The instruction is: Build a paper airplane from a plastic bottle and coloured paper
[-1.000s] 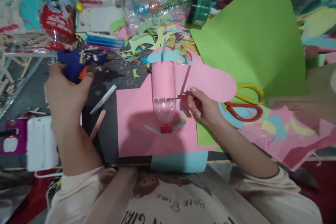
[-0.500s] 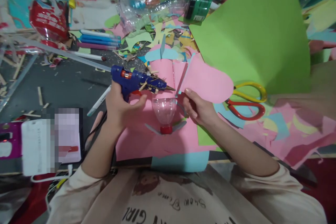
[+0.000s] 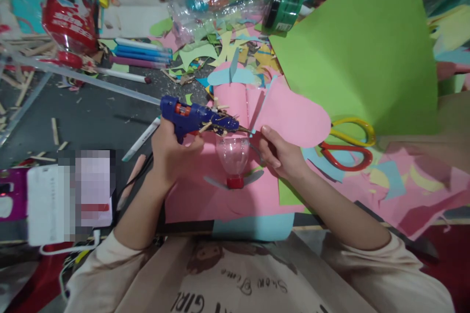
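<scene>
My left hand (image 3: 171, 149) is wrapped round the handle of a blue glue gun (image 3: 200, 117), its nozzle pointing right. A long clear glue stick runs out of its back, and wood bits cling to its barrel. Between thumb and fingers, my right hand (image 3: 277, 149) pinches a rounded pink paper piece (image 3: 297, 112) by its lower left corner. The nozzle tip is at that piece's folded left edge, close to my right fingertips. Beside it lies a plastic bottle (image 3: 233, 154) with a red cap, wrapped in pink paper and bearing light blue paper fins (image 3: 231, 76).
Red-and-yellow-handled scissors (image 3: 348, 154) lie at right by a large green sheet (image 3: 360, 54). Pens (image 3: 143, 53), paper scraps and clear bottles (image 3: 220, 0) spread across the back. A phone (image 3: 95, 188) sits at left; pink paper (image 3: 220, 205) lies under the bottle.
The glue gun's nozzle has come down and right relative to the pink piece, now reaching the lower end of its folded edge. The whole view has shifted slightly.
</scene>
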Available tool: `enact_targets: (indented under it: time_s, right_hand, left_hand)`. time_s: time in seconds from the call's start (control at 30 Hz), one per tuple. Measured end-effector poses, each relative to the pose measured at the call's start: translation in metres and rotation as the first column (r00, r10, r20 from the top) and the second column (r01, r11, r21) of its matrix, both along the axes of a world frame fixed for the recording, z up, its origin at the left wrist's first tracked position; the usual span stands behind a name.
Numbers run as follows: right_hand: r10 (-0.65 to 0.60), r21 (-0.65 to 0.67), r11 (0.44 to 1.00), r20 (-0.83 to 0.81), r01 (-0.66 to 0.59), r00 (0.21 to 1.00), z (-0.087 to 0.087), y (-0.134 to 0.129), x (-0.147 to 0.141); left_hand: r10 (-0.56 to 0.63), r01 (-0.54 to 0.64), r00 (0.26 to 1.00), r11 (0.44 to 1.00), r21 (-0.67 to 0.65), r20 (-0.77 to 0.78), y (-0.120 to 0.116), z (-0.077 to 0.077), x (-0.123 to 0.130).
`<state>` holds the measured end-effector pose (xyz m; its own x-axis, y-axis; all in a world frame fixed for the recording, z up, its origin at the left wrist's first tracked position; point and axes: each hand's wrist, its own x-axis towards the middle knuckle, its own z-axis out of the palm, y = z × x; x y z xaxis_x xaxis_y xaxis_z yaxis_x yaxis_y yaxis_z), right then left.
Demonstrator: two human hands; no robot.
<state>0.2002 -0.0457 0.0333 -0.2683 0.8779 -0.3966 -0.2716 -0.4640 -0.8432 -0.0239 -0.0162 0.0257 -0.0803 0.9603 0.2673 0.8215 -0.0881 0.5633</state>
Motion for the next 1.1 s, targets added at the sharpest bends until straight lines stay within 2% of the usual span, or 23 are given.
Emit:
enact_targets:
  time_s: [0.17,0.3,0.6,0.77,1.1]
  right_hand:
    - [0.021,-0.002,1.000,-0.018,-0.021,1.000,0.000,0.000,0.001]
    - [0.018,-0.008,1.000,-0.034,-0.018,0.999,-0.002,0.000,0.001]
    - [0.039,0.015,0.999,-0.040,-0.038,0.998,-0.002,-0.001,0.001]
    - [0.049,0.019,0.999,-0.032,-0.048,0.998,0.001,-0.002,0.000]
    - [0.102,0.043,0.994,-0.003,-0.102,0.995,0.001,-0.003,0.001]
  left_hand:
    - [0.022,-0.022,1.000,0.999,-0.040,-0.012,0.001,0.000,0.001]
    - [0.061,-0.061,0.998,0.998,-0.011,0.010,0.001,0.000,0.001]
    - [0.070,-0.070,0.997,0.997,0.017,0.015,0.000,-0.003,-0.002]
    - [0.064,-0.064,0.998,0.997,-0.033,0.005,-0.001,-0.008,-0.004]
    - [0.146,-0.141,0.988,0.984,-0.109,0.044,0.003,0.005,0.004]
